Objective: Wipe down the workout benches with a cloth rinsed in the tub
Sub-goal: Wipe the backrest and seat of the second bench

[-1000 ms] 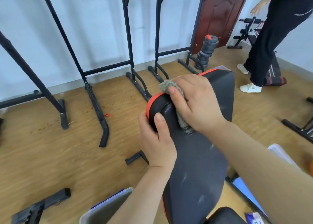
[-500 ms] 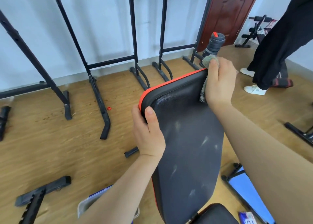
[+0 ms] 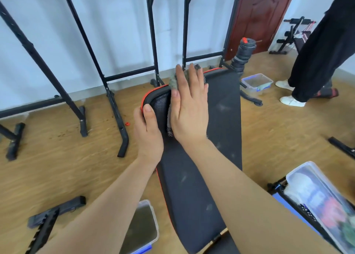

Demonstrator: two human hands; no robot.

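- The cloth [image 3: 173,81] is being pressed onto the top end of the workout bench [image 3: 211,148], toward 12 o'clock, by the right hand [image 3: 189,109]
- Its fingers [image 3: 192,77] are being laid straight and close together over the fabric, probably so that the whole palm is bearing down evenly
- The left hand [image 3: 148,132] is being used at 9 o'clock of the right one, with its fingers being curled round the red-piped edge and the thumb [image 3: 148,111] being set on the padded face, seemingly so that the tilted pad is being steadied against the push
- Pale smears are showing lower down the pad toward 6 o'clock, so the wiping is being judged as only partly done
- A tub [image 3: 143,228] of murky water is standing on the floor [image 3: 57,167] at 7 o'clock, just beside the bench, likely for rinsing within easy reach
- A second tub [image 3: 256,82] is sitting at 2 o'clock, near a standing person [image 3: 322,61]
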